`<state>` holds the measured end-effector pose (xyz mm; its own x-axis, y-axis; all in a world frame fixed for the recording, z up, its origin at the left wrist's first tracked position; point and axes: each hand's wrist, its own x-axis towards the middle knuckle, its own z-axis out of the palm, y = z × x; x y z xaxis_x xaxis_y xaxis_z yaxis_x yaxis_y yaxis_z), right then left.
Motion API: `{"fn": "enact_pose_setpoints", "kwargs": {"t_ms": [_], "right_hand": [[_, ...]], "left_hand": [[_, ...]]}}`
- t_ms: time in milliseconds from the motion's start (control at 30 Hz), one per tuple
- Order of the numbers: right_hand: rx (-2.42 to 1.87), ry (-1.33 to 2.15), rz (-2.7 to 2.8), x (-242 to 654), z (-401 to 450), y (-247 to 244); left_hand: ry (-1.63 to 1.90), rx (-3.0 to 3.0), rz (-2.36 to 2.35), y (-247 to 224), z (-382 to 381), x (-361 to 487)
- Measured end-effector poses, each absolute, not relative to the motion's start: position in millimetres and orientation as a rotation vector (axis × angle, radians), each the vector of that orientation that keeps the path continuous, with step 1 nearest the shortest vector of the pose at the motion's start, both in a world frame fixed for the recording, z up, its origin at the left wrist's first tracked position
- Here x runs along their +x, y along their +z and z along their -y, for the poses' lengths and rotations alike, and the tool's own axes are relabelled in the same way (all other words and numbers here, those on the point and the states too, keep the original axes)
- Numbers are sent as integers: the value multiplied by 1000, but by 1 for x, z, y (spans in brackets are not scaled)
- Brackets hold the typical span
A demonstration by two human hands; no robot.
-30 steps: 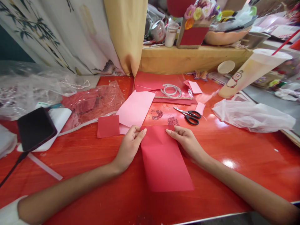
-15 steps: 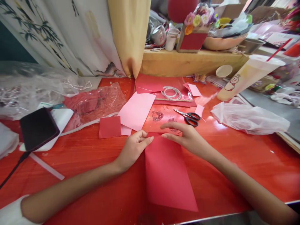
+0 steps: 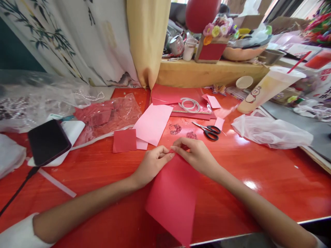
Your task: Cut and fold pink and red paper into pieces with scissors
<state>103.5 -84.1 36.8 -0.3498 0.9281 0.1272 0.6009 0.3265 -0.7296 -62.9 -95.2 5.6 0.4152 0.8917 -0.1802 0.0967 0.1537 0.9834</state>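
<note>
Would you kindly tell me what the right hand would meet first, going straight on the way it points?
Most likely the left hand, which sits beside the right hand at the far end of the held red sheet; whether the two touch is unclear.

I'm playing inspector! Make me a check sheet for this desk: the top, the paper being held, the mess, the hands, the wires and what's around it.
Surface: red table, shiny, with a bright reflection on the right.
Paper in use: large red sheet, held near its top edge.
Clutter: pink paper, small red square, scissors, phone, drink cup, plastic bag.
Grip: left hand and right hand pinch the large red sheet, fingertips close together.
Cables: black cable from the phone, leaving the picture at left.
Surroundings: yellow curtain; crowded shelf behind.
</note>
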Motion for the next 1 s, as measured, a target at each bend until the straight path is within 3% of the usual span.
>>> {"fn": "enact_pose_setpoints", "kwargs": {"t_ms": [600, 1000], "right_hand": [[-1484, 604, 1852, 161, 39, 10], [-1478, 831, 1725, 170, 32, 6]], "left_hand": [[748, 1350, -1066, 8, 95, -64], [736, 1256, -937, 10, 97, -67]]}}
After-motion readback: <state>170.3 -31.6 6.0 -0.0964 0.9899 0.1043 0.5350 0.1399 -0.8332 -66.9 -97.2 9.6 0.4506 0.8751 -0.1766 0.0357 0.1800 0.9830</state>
